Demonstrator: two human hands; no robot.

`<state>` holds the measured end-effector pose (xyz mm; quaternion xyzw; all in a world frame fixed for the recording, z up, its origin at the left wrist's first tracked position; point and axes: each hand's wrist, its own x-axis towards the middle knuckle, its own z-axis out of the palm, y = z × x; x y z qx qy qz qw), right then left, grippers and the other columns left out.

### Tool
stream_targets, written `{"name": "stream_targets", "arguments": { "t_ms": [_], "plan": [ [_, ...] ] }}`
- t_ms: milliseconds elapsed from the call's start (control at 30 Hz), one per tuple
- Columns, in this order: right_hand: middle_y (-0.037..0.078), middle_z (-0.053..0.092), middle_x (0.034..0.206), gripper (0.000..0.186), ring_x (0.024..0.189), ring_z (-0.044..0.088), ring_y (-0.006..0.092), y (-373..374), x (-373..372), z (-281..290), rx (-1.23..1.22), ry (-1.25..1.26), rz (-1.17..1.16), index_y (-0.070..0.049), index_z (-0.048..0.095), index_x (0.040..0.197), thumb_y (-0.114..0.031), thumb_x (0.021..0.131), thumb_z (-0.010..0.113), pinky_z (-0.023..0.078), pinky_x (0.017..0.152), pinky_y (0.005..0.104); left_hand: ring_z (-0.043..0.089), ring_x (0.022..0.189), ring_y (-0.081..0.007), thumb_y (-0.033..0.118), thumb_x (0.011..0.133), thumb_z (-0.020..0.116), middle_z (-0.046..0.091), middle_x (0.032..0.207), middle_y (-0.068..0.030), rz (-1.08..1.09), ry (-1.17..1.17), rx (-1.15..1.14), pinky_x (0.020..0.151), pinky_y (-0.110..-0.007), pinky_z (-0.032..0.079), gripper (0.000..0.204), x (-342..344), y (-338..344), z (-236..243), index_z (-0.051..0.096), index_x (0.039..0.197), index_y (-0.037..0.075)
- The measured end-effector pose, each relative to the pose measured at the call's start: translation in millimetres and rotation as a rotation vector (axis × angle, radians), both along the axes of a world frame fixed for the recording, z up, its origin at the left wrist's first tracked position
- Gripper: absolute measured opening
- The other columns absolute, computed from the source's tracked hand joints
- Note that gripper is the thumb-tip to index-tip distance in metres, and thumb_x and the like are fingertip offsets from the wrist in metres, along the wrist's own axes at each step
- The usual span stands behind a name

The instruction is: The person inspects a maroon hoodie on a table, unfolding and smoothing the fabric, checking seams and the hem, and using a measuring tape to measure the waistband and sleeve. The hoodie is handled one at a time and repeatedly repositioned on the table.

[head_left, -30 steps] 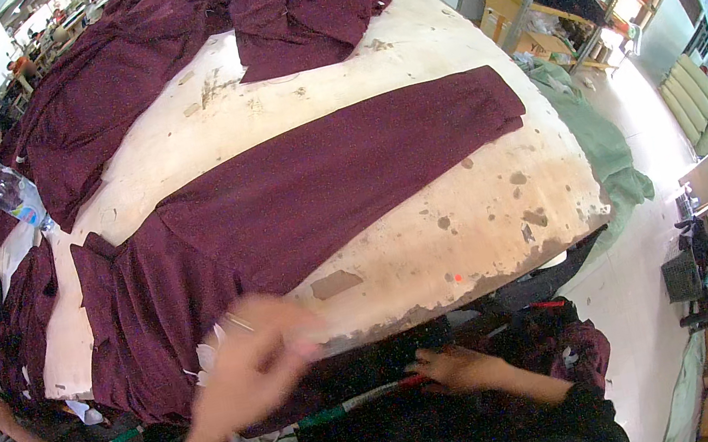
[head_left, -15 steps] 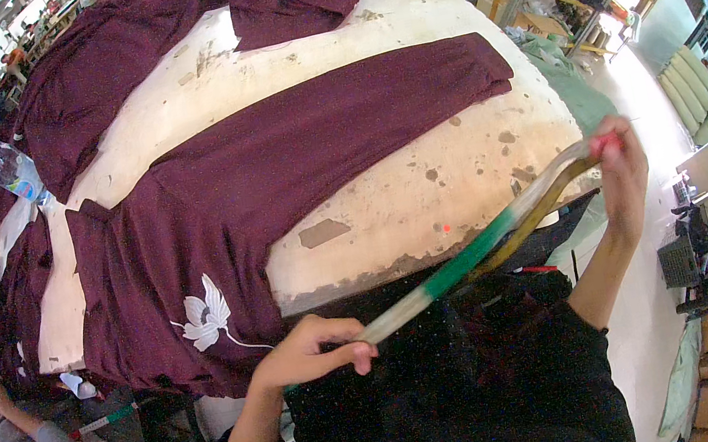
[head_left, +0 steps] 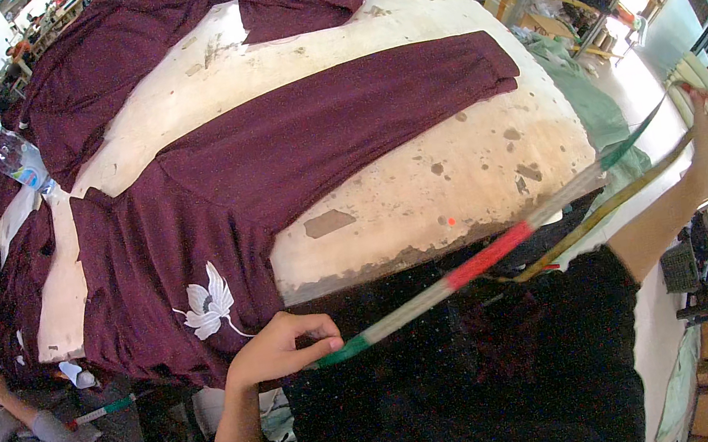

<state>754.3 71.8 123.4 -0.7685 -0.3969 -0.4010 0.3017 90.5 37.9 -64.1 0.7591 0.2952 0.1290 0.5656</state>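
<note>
We hold the measuring tape (head_left: 482, 260) taut above the bench (head_left: 422, 181), left hand (head_left: 277, 351) pinching 1 end, right hand (head_left: 704, 120) gripping the other (raised high), and a weak pinch could let it slip.

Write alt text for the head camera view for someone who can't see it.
A person stretches a long striped measuring tape between left hand and raised right hand, over the near edge of a stained work table. A maroon long-sleeved shirt with a white flower print lies spread on it.
</note>
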Motion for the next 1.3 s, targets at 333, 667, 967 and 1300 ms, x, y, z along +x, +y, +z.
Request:
{"name": "stream_targets", "arguments": {
  "t_ms": [333, 667, 967, 1300],
  "plan": [
    [0.007, 0.061, 0.106, 0.028, 0.092, 0.060, 0.0220, 203.6, -96.2, 76.1, -0.043, -0.220, 0.686, -0.017, 0.059, 0.112, -0.029, 0.089, 0.051, 0.045, 0.080, 0.0315, 0.051, 0.093, -0.0103, 0.014, 0.089, 0.054, 0.055, 0.097, -0.0049, 0.148, -0.451, -0.481, 0.083, -0.026, 0.041, 0.036, 48.1, -3.6, 12.9, 0.042, 0.122, 0.006],
    [0.015, 0.062, 0.104, 0.032, 0.095, 0.059, 0.0273, 207.2, -186.3, -53.0, -0.247, -0.274, 0.945, -0.008, 0.061, 0.107, -0.020, 0.077, 0.063, 0.046, 0.084, 0.0366, 0.047, 0.112, -0.0226, 0.013, 0.079, 0.065, 0.045, 0.126, -0.0143, 0.197, -0.752, -0.683, 0.097, -0.035, 0.035, 0.067, 83.5, 14.6, 7.0, 0.029, 0.135, 0.007],
    [0.022, 0.060, 0.099, 0.054, 0.094, 0.059, 0.0326, -7.0, -337.4, -92.0, -1.405, 0.738, 1.617, -0.001, 0.055, 0.113, -0.048, 0.090, 0.040, 0.045, 0.081, 0.0398, 0.045, 0.115, -0.0174, 0.000, 0.081, 0.060, 0.045, 0.127, -0.0123, 0.209, -0.853, -0.498, 0.094, -0.031, 0.037, 0.049, 81.8, 21.6, 18.0, 0.037, 0.125, 0.006],
    [0.017, 0.056, 0.110, 0.051, 0.094, 0.056, 0.0241, 12.7, -340.7, -103.4, -0.210, 1.584, 1.734, 0.007, 0.052, 0.112, -0.038, 0.093, 0.039, 0.046, 0.078, 0.0365, 0.060, 0.087, -0.0126, 0.011, 0.085, 0.060, 0.065, 0.086, -0.0058, 0.091, -0.294, 0.006, 0.085, -0.029, 0.043, 0.033, 103.5, 7.8, 47.6, 0.046, 0.114, 0.001]
  ]
}}
